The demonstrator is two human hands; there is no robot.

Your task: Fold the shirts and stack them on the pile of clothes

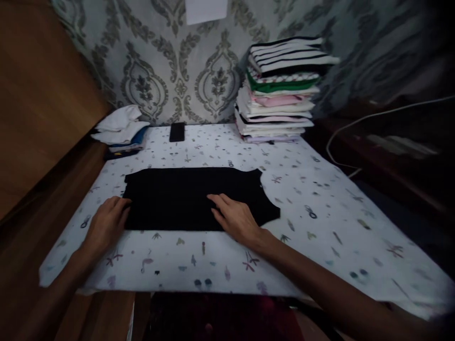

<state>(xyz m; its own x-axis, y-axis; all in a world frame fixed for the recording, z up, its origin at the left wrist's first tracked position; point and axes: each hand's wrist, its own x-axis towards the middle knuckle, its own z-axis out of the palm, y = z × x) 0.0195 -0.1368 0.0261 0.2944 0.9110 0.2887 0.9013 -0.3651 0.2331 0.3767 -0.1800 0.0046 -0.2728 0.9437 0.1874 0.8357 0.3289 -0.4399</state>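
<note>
A black garment [177, 199] lies flat and lengthwise on the patterned white cloth of the table. At its left end is my left hand [108, 220], its fingertips touching the garment's edge; whether they pinch the fabric cannot be made out. My right hand [236, 218] rests on the garment right of its middle, fingers apart, holding nothing. The garment's right end narrows to a point with a curved edge.
The cloth-covered table [320, 246] has a tall pile of folded clothes [277, 104] at the back right. A smaller pile [122, 132] sits back left, beside a wooden panel [42, 104]. A dark phone [177, 132] lies near the wall. A white cable [391, 112] hangs at the right.
</note>
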